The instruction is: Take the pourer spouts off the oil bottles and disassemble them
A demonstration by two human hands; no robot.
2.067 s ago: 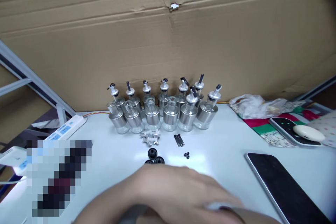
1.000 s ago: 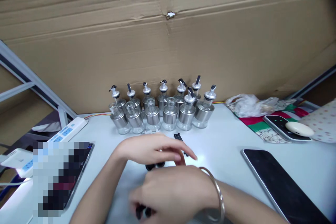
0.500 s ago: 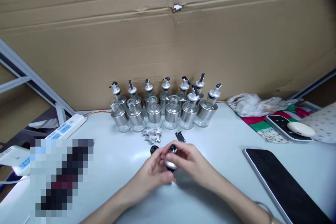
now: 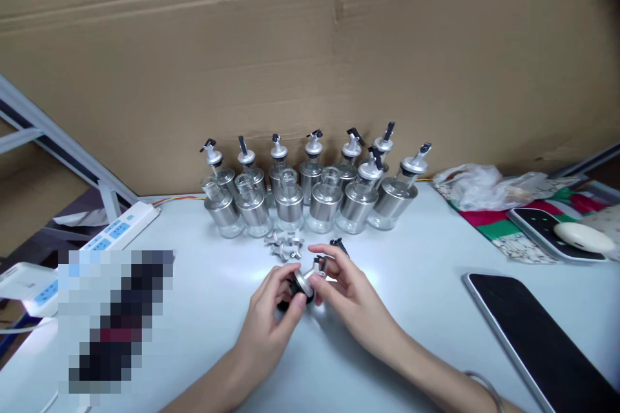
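Between my two hands is a silver pour spout (image 4: 305,283) with a black stopper below, tilted with its nozzle up to the right. My left hand (image 4: 271,310) pinches the stopper end between thumb and fingers. With thumb and fingers, my right hand (image 4: 351,290) grips the nozzle end, where a small black flap shows. Part of the spout is hidden by the fingers. Just beyond lie loose silver nozzle pieces (image 4: 285,246) and small black flaps (image 4: 340,244). A glass bottle with a steel band (image 4: 324,203) stands among several others, some open-necked, some topped with spouts.
A tall cardboard sheet (image 4: 271,64) closes off the back. At left lies a white power strip (image 4: 119,229) beside a blurred-out patch. On the right are a large black-faced device (image 4: 537,335), a plastic bag (image 4: 479,187) and a smaller device with a white oval object (image 4: 584,237).
The spout has gone from near upright to tilted, its nozzle leaning right. My left hand has shifted onto the stopper end. The camera view has moved slightly.
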